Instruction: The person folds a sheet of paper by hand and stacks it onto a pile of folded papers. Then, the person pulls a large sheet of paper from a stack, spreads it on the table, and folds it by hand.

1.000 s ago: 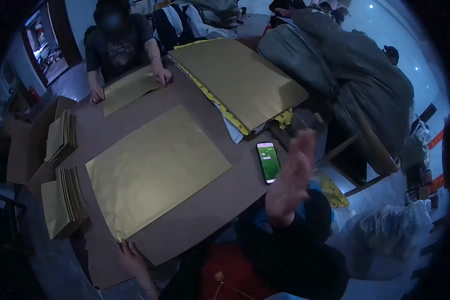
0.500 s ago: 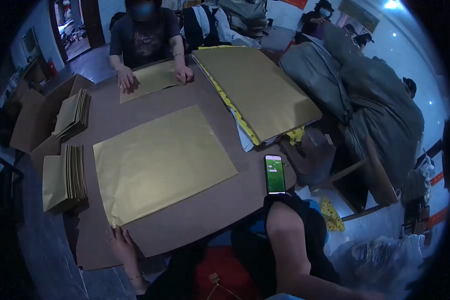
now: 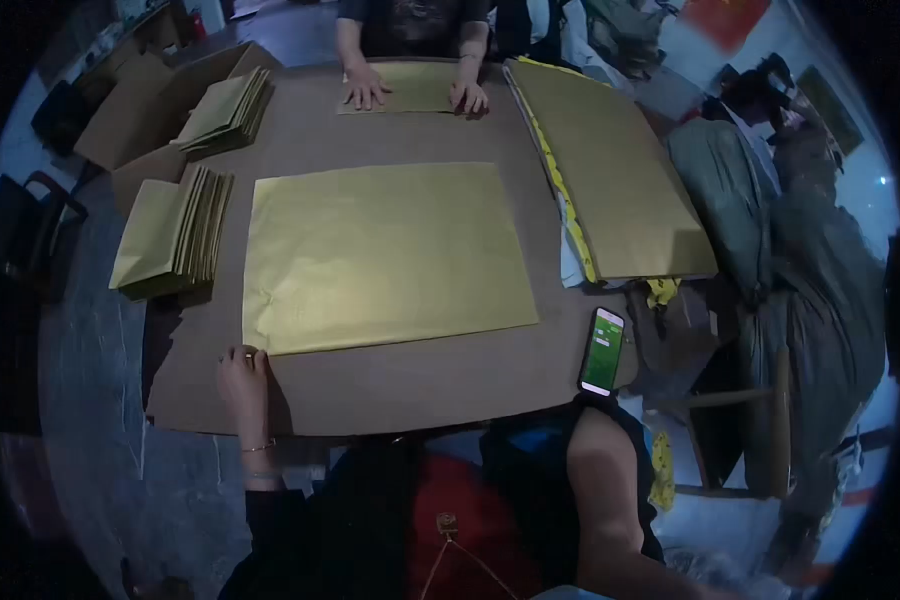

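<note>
A large gold-yellow paper sheet (image 3: 390, 255) lies flat on the cardboard-covered table (image 3: 370, 395). At the sheet's near left corner is my left hand (image 3: 241, 385), its fingers pressed together on the corner. The corner beside it looks creased. My right forearm reaches down at the lower right, and the hand itself is out of view. A phone (image 3: 602, 352) with a lit green screen lies at the table's near right edge, just beyond my right arm.
Folded paper bundles (image 3: 185, 230) (image 3: 225, 112) stand at the left, near an open carton (image 3: 135, 110). A stack of large sheets (image 3: 610, 170) lies at the right, beside grey sacks (image 3: 720, 190). Across the table, a person's hands (image 3: 367, 85) rest on another sheet (image 3: 415, 88).
The camera view has turned, so the table sits squarer in it. My right hand, raised near the phone a second ago, has dropped out of view. My left hand stays at the sheet's corner.
</note>
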Demonstrator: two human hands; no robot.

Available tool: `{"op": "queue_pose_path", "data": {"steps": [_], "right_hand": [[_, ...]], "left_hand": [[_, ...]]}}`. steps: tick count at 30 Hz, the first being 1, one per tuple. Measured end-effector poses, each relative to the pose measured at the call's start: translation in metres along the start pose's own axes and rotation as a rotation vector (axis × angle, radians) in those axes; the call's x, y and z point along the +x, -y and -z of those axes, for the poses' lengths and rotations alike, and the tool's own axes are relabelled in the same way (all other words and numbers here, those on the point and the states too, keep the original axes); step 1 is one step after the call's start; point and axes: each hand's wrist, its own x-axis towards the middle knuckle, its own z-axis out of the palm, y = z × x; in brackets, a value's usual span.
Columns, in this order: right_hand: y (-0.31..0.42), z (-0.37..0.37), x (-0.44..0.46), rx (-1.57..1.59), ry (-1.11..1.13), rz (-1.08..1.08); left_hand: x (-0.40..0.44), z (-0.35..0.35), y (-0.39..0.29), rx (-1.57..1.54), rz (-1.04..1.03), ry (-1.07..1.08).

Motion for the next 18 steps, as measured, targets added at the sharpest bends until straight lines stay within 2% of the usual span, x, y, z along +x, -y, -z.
{"op": "queue_pose_path", "data": {"steps": [2,4,5,7,8,10,11,13,15,17,18], "right_hand": [[-0.004,-0.003,-0.003,0.028,0.012,-0.021],[-0.007,-0.008,-0.004,0.040,0.023,-0.032],[-0.006,-0.005,-0.007,0.050,0.030,-0.043],[-0.006,-0.007,-0.009,0.046,0.038,-0.062],[-0.006,-0.005,-0.011,0.044,0.049,-0.073],[-0.010,-0.008,-0.013,0.031,0.060,-0.092],[-0.012,-0.009,-0.015,0.010,0.070,-0.134],[-0.012,0.004,-0.033,-0.057,0.097,-0.241],[-0.014,0.017,-0.071,-0.239,0.210,-0.533],[-0.016,0.034,-0.128,-0.463,0.471,-1.024],[-0.016,0.047,-0.157,-0.468,0.510,-1.345]], "left_hand": [[0.004,0.000,0.001,0.083,-0.007,-0.029],[0.009,-0.001,-0.004,-0.040,0.089,0.056],[0.004,0.001,-0.007,0.023,0.042,0.036],[-0.001,0.002,-0.019,-0.105,-0.146,-0.124],[-0.001,-0.004,-0.021,-0.211,-0.158,-0.025],[-0.008,-0.021,-0.028,-0.158,-0.390,-0.038],[-0.013,-0.018,-0.043,-0.262,-0.420,0.072],[-0.027,-0.016,-0.070,-0.233,-0.528,0.122],[-0.042,-0.023,-0.086,-0.295,-0.620,0.191],[-0.048,-0.036,-0.091,-0.323,-0.636,0.168],[-0.051,-0.039,-0.094,-0.336,-0.664,0.185]]}}
